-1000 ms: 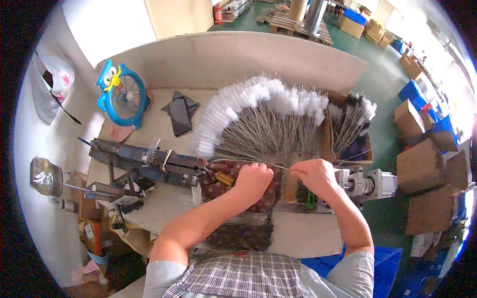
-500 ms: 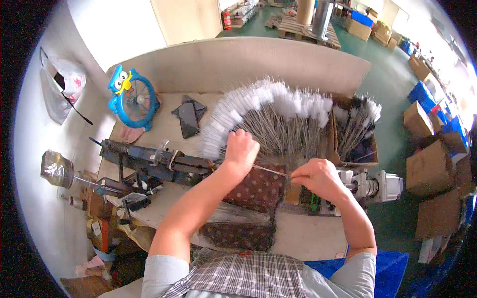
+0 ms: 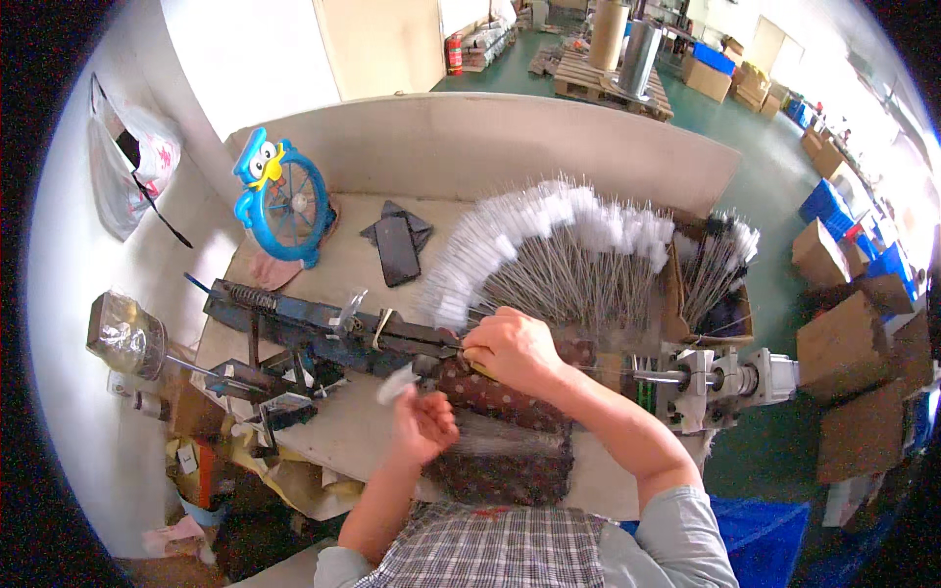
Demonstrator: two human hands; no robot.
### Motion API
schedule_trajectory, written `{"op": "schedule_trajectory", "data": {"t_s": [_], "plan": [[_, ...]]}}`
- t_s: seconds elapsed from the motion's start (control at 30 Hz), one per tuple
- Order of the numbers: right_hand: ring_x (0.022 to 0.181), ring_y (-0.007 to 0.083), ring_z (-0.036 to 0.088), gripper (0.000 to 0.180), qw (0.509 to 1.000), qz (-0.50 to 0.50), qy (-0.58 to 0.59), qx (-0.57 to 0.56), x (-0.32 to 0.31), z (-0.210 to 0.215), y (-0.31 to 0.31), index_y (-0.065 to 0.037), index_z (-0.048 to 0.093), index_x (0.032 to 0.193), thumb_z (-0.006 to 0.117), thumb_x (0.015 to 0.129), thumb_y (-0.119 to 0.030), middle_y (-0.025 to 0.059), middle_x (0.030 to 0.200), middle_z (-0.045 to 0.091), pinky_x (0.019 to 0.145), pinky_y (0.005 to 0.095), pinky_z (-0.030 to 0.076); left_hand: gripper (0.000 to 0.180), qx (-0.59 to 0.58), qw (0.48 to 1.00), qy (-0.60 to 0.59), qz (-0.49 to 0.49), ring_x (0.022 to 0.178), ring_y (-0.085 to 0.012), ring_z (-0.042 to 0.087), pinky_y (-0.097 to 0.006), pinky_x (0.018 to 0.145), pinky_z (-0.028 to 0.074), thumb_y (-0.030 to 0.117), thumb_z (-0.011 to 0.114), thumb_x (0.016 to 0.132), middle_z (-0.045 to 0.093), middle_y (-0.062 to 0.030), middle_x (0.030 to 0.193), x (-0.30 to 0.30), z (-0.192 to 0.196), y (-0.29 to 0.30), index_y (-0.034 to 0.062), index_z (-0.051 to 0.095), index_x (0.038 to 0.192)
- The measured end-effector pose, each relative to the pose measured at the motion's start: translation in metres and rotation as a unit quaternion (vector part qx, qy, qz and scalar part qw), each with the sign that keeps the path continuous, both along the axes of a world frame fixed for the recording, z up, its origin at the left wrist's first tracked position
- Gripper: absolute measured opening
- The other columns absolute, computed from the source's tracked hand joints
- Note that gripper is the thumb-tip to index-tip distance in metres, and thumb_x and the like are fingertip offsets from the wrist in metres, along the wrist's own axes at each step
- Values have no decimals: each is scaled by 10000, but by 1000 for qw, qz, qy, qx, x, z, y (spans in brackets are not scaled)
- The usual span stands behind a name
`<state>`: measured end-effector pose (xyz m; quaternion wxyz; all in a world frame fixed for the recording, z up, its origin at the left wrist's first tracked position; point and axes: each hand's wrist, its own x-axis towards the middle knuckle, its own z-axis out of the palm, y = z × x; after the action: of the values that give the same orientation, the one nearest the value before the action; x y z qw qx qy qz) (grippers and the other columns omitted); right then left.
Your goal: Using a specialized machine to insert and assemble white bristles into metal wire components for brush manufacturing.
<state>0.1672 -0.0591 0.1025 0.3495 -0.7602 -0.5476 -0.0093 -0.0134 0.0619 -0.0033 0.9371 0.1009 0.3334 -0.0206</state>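
My left hand (image 3: 423,428) is closed near my body, pinching a thin white-tipped brush (image 3: 396,383) whose tuft sticks up to the left. My right hand (image 3: 514,349) rests at the end of the long dark metal jig (image 3: 314,326), fingers closed on a thin wire (image 3: 613,370) that runs right to a silver motor spindle (image 3: 708,379). Under both hands a dark dotted cloth (image 3: 502,443) lies on the bench. Just beyond my right hand, a wide fan of wire brushes with white tufts (image 3: 549,240) is spread out.
A cardboard box (image 3: 674,294) with more brushes stands at the right. A blue bird-shaped fan (image 3: 280,201) and a black phone (image 3: 397,251) sit at the back left. A plastic-wrapped object (image 3: 123,333) and clutter lie left. Cardboard boxes (image 3: 848,353) stand on the floor.
My left hand pulled back from the brush fan toward my body with a white-tipped brush in it. My right hand shifted left along the wire to the jig's end.
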Motion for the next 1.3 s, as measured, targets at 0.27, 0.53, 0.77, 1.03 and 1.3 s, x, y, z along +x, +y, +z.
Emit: {"op": "schedule_trajectory", "data": {"t_s": [0.27, 0.53, 0.77, 1.03, 1.3], "plan": [[731, 211, 572, 94, 994, -24, -64, -79, -5, -1, 13, -120, 646, 672, 650, 675, -214, 1, 685, 599, 643, 346, 483, 418, 594, 796, 1, -117, 517, -137, 573, -313, 523, 468, 430, 609, 812, 611, -68, 576, 32, 79, -16, 36, 668, 684], [781, 227, 566, 108, 997, -1, -49, -54, -1, 13, -6, -112, 669, 748, 628, 710, -205, 16, 742, 617, 694, 329, 468, 319, 686, 721, 44, -90, 549, -133, 546, -292, 515, 428, 324, 675, 771, 619, -45, 644, 38, 47, -18, 7, 652, 759], [636, 261, 601, 204, 998, 57, 5, 31, -26, -6, -63, -85, 587, 915, 577, 714, -58, 95, 783, 596, 568, 356, 493, 87, 443, 892, -75, 44, 623, -144, 570, -324, 545, 478, 56, 608, 762, 576, -52, 719, 48, 27, -54, 69, 522, 762], [802, 269, 590, 254, 997, -8, -8, -80, -26, -63, -36, -80, 537, 989, 544, 737, -44, 78, 893, 531, 642, 367, 510, 286, 772, 591, 147, -182, 728, -161, 620, -298, 637, 491, 257, 684, 775, 634, -77, 828, 33, 31, -17, 55, 568, 940], [822, 324, 577, 173, 995, 27, 48, -82, -22, -41, -50, -43, 559, 933, 550, 761, -19, 130, 860, 550, 683, 405, 498, 272, 238, 942, 118, 206, 679, -159, 577, -312, 630, 495, 354, 630, 825, 595, -11, 762, -75, -7, 94, 91, 603, 890]]}}
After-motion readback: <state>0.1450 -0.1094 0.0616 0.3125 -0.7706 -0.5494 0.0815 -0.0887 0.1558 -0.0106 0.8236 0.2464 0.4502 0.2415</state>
